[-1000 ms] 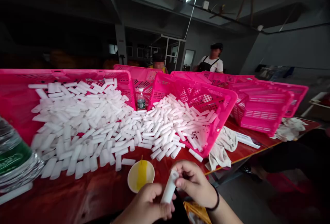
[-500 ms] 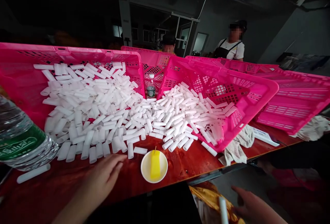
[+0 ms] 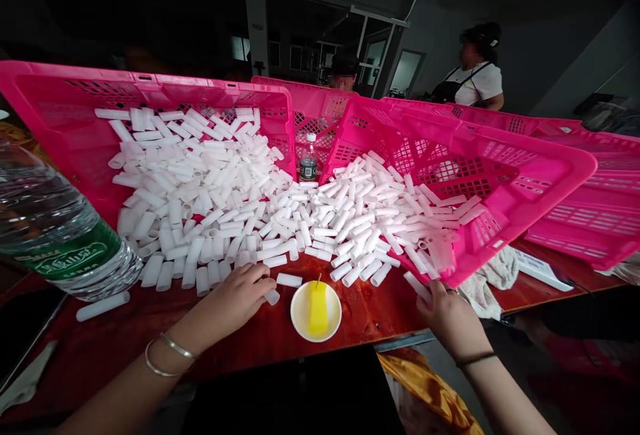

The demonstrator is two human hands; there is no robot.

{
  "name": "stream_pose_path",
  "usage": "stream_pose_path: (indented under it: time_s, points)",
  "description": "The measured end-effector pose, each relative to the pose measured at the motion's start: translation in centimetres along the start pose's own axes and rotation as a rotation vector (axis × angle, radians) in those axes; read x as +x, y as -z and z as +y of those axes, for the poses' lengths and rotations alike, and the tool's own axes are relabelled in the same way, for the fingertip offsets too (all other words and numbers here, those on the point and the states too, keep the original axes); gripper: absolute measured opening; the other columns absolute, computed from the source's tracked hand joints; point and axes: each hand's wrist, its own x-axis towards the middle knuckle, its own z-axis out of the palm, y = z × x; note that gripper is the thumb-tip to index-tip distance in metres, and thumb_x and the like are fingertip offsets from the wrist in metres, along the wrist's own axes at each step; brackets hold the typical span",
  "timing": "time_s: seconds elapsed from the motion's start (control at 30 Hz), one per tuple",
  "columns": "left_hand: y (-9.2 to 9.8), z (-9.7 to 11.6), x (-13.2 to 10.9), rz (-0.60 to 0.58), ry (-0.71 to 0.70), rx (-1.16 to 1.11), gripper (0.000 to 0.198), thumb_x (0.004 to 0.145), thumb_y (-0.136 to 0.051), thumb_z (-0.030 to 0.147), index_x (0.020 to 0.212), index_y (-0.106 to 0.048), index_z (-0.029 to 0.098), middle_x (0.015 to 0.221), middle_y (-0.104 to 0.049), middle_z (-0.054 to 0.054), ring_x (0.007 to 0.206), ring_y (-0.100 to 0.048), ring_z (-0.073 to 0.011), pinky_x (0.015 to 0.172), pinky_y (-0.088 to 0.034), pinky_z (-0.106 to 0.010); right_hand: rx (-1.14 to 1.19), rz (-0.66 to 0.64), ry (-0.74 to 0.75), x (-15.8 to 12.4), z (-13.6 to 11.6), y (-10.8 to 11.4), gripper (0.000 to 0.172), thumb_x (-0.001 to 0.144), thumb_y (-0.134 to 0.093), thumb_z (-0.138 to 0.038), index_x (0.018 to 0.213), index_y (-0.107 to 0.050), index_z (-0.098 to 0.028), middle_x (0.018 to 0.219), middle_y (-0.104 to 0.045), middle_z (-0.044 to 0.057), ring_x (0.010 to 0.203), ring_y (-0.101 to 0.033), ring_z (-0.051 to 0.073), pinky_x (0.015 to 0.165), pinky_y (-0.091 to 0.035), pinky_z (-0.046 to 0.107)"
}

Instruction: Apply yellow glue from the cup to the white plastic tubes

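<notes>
Closed around a short white plastic tube, my left hand is at the front edge of the left pile of tubes. My right hand has its fingers on another white tube beside the front corner of the right pink crate. Between my hands stands a small white bowl with a yellow block in it, a thin stick poking up from the block. One loose tube lies just behind the bowl. The right pile of tubes spills from the right crate.
Two tipped pink crates stand on the red table. A large water bottle is at left, a small bottle between the crates. A cloth lies at right, a yellow bag below. Two people are behind.
My right hand has come up from beside the yellow bag to the tube by the right crate; the tube near it earlier is gone from view. My left hand has closed on a tube.
</notes>
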Motion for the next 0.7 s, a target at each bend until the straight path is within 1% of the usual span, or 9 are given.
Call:
stream_pose_path:
  time_s: [0.07,0.13,0.23,0.3,0.37,0.5,0.6,0.63,0.7]
  points:
    - [-0.1,0.7,-1.0,0.084,0.042,-0.139,0.022,0.084,-0.045,0.018,0.099,-0.060,0.024,0.109,-0.059,-0.004,0.104,-0.053,-0.0201,0.094,-0.044,-0.036,0.208,-0.049,0.156,-1.4,-1.8,0.5,0.025,0.080,-0.057,-0.029,0.100,-0.064,-0.017,0.075,-0.068,0.011,0.067,-0.066,0.026,0.064,-0.052,0.038]
    - [-0.8,1.6,-2.0,0.168,0.146,-0.304,0.016,0.085,-0.047,0.023,0.098,-0.056,0.022,0.106,-0.060,-0.004,0.100,-0.057,-0.0178,0.089,-0.047,-0.031,0.445,-0.136,0.381,-2.3,-4.6,0.6,0.031,0.088,-0.050,-0.031,0.114,-0.062,-0.019,0.096,-0.069,0.013,0.086,-0.066,0.025,0.075,-0.054,0.036]
    - [-2.3,3.0,-3.2,0.218,0.297,-0.423,0.018,0.085,-0.049,0.028,0.101,-0.054,0.022,0.102,-0.063,-0.004,0.092,-0.061,-0.0173,0.079,-0.052,-0.028,0.669,-0.179,0.580,-2.4,-9.1,-0.6,0.038,0.093,-0.043,-0.025,0.129,-0.053,-0.020,0.116,-0.064,0.013,0.104,-0.061,0.023,0.088,-0.052,0.037]
    - [-3.4,3.6,-3.7,0.217,0.309,-0.391,0.026,0.084,-0.048,0.025,0.109,-0.054,0.023,0.105,-0.064,-0.005,0.096,-0.061,-0.0193,0.083,-0.052,-0.031,0.696,-0.157,0.624,-1.9,-11.3,-2.0,0.041,0.094,-0.041,-0.022,0.134,-0.048,-0.021,0.118,-0.062,0.014,0.104,-0.060,0.022,0.090,-0.052,0.038]
    - [-4.1,3.9,-4.2,0.183,0.277,-0.322,0.035,0.083,-0.045,0.020,0.117,-0.054,0.024,0.112,-0.062,-0.006,0.103,-0.059,-0.0211,0.088,-0.050,-0.034,0.668,-0.133,0.658,-1.3,-12.5,-3.2,0.041,0.093,-0.041,-0.020,0.133,-0.049,-0.021,0.116,-0.061,0.014,0.104,-0.060,0.022,0.090,-0.052,0.039]
    - [-4.9,3.9,-4.7,0.136,0.338,-0.175,0.041,0.080,-0.038,0.011,0.116,-0.058,0.019,0.108,-0.060,-0.011,0.101,-0.059,-0.0235,0.089,-0.050,-0.039,0.647,-0.119,0.689,-0.6,-12.8,-4.1,0.029,0.092,-0.044,-0.016,0.116,-0.061,-0.020,0.106,-0.061,0.014,0.098,-0.060,0.022,0.084,-0.053,0.038]
    - [-4.9,4.1,-4.7,0.166,0.409,-0.141,0.038,0.080,-0.035,0.009,0.108,-0.059,0.016,0.105,-0.060,-0.012,0.101,-0.058,-0.0257,0.089,-0.049,-0.044,0.721,-0.201,0.668,-0.4,-12.4,-4.0,0.019,0.090,-0.049,-0.016,0.100,-0.065,-0.020,0.099,-0.060,0.010,0.093,-0.059,0.020,0.082,-0.052,0.036]
    - [-4.8,4.2,-4.6,0.168,0.416,-0.154,0.036,0.080,-0.034,0.009,0.108,-0.057,0.016,0.107,-0.061,-0.012,0.102,-0.057,-0.0262,0.089,-0.049,-0.045,0.768,-0.247,0.640,-0.4,-12.3,-4.0,0.016,0.088,-0.052,-0.017,0.099,-0.063,-0.020,0.098,-0.059,0.009,0.092,-0.059,0.020,0.081,-0.051,0.035]
    - [-4.5,4.7,-4.2,0.159,0.418,-0.211,0.033,0.084,-0.035,0.013,0.111,-0.053,0.016,0.111,-0.061,-0.012,0.104,-0.057,-0.0262,0.089,-0.049,-0.043,0.880,-0.350,0.545,-0.4,-12.2,-3.9,0.022,0.086,-0.055,-0.020,0.108,-0.058,-0.020,0.097,-0.060,0.007,0.090,-0.060,0.019,0.078,-0.052,0.033]
